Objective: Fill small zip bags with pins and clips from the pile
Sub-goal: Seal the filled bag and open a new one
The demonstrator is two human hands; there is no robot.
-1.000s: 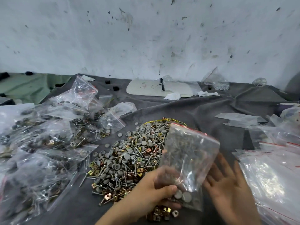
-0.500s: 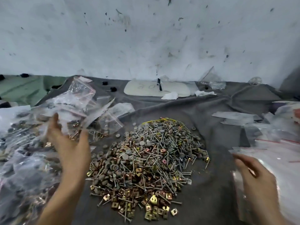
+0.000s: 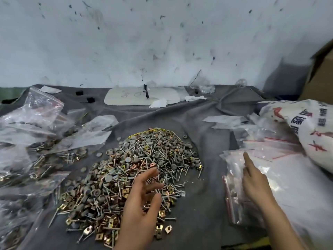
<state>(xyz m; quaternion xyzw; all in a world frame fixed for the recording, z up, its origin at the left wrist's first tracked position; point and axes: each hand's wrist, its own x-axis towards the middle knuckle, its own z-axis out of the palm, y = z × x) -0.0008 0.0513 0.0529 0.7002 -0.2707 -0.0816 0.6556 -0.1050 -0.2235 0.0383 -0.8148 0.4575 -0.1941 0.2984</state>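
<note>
A wide pile of pins and clips (image 3: pixel 137 165), grey-capped nails mixed with brass and copper square clips, lies mid-table on a grey cloth (image 3: pixel 198 210). My left hand (image 3: pixel 142 201) hovers over the pile's near right side with fingers spread and loosely bent, holding nothing. To the right, my right hand (image 3: pixel 254 179) rests with its index finger stretched out on a stack of empty red-zip bags (image 3: pixel 234 192). Several filled bags (image 3: pixel 34 141) are heaped at the left.
A large white printed sack (image 3: pixel 310 127) sits at the right, with a cardboard box (image 3: pixel 320 73) behind it. A white tray (image 3: pixel 142 96), paper scraps and small black bits lie along the back by the wall. Loose empty bags (image 3: pixel 227 120) lie right of the pile.
The filled bag I held over the pile has gone to the left heap. My left hand came back over the pile, and my right hand reached onto the empty bags at the right.
</note>
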